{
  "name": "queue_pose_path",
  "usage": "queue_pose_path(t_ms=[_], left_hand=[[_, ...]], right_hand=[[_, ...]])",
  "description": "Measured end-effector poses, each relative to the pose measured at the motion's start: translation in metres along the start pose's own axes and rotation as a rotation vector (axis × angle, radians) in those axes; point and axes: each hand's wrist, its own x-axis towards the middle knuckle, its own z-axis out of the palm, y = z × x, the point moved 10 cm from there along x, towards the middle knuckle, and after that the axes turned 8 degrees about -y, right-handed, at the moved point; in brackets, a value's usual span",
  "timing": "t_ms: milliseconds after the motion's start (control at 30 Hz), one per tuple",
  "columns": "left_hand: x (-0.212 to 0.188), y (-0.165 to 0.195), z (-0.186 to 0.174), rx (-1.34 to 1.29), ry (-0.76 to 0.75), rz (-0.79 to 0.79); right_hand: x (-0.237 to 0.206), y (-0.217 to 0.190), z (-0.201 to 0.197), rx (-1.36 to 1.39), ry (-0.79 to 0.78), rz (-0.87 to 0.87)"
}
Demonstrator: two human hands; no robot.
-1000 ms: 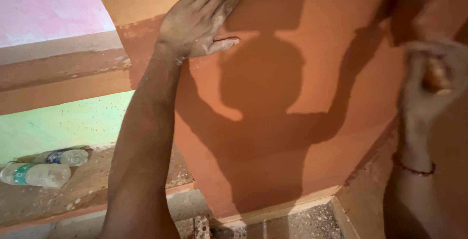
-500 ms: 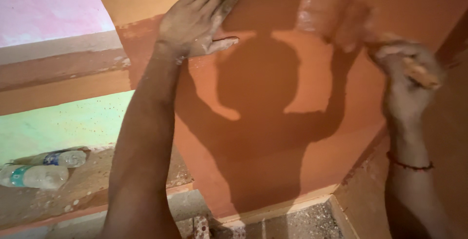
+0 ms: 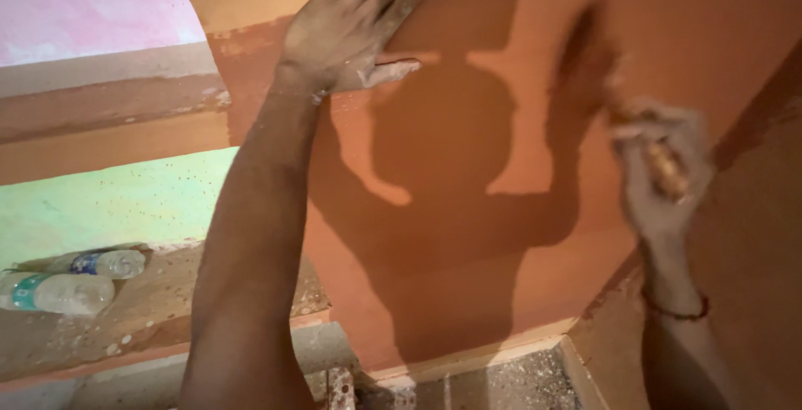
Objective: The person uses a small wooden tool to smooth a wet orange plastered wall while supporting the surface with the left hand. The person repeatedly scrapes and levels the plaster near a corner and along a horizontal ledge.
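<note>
Here the left hand (image 3: 355,25) lies flat, fingers spread wide, pressed against the orange wall (image 3: 468,234) — the right hand (image 3: 660,180), blurred, is closed around a paintbrush (image 3: 660,163) at the wall's right side.

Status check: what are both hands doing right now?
Left hand flat on orange wall. Right hand gripping blurred paintbrush. Nothing blocking.

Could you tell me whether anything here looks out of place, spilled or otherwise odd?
Yes: two clear plastic bottles lie on their sides on the speckled ledge at lower left, not upright. Pale spatter dots the green wall beside them. The left hand presses flat on the orange wall; the right hand with its brush handle is motion-blurred.
</note>
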Motion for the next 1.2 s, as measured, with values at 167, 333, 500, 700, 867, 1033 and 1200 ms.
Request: queue_pose_path(t_ms=[167,333,500,700,867,1033,1200], left_hand=[[-0.004,0.002,0.0,0.185,0.02,0.015],[-0.002,0.001,-0.001,0.048,-0.002,0.014],[0.003,0.0,-0.003,-0.083,-0.017,0.004],[0.001,-0.001,0.002,-0.07,-0.058,-0.011],[-0.001,0.001,0.0,0.026,-0.015,0.008],[0.0,-0.002,0.003,-0.033,-0.074,-0.011],[-0.002,-0.001,0.0,-0.051,-0.082,-0.002]], right_hand=[[-0.031,-0.013,0.042,0.304,-0.14,0.026],[-0.022,0.003,0.039,0.35,-0.138,0.079],[-0.021,0.028,-0.037,-0.083,0.118,-0.019],[-0.035,0.072,-0.073,0.021,0.291,0.133],[-0.045,0.058,-0.012,0.355,0.105,0.071],[-0.09,-0.003,0.078,1.01,-0.277,-0.246],[-0.099,0.041,0.081,0.829,-0.215,0.002]])
